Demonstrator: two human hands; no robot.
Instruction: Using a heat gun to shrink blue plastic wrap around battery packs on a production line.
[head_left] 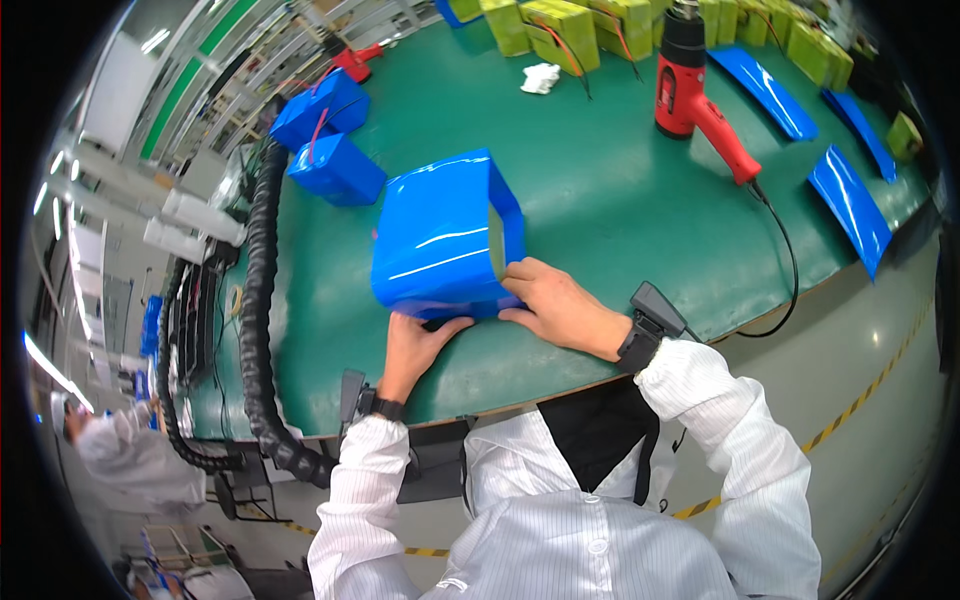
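Observation:
A large block wrapped in a glossy blue plastic sleeve (440, 235) lies on the green table (620, 210) close to its near edge. My left hand (412, 345) presses against the sleeve's lower near edge, fingers curled under it. My right hand (555, 305) grips the sleeve's open right end at the lower corner, where a pale greenish face of the block shows inside. Both wrists wear black bands.
A red heat gun (695, 95) with a black cord lies behind to the right. Two smaller blue-wrapped blocks (330, 150) sit at the back left, yellow-green packs (560, 30) at the far edge, flat blue sleeves (845, 200) on the right. A black corrugated hose (255, 300) runs along the left edge.

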